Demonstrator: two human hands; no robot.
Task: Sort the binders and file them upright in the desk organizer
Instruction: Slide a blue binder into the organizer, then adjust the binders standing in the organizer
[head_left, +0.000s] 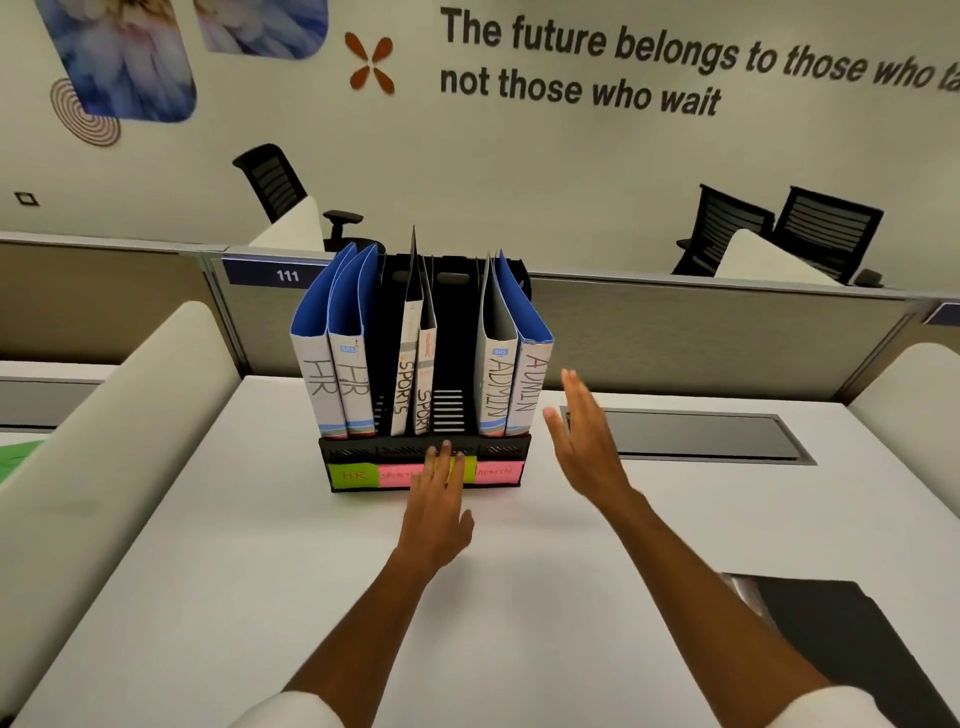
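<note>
A black mesh desk organizer (353, 453) stands on the white desk, with green and pink labels reading HR, SPORTS and ADMIN along its front. Two HR binders (337, 379) stand upright in its left slots, two thin SPORTS binders (413, 384) in the middle, and two ADMIN binders (511, 384) on the right. My left hand (436, 509) rests with straight fingers on the organizer's front edge, over the middle labels. My right hand (584, 436) hovers flat and empty just right of the ADMIN binders, apart from them.
A dark recessed cable hatch (696, 436) is set into the white desk (208, 571) to the right of the organizer. A black folder-like object (841, 639) lies at the near right corner. Curved white dividers (104, 415) flank the desk; a grey partition runs behind.
</note>
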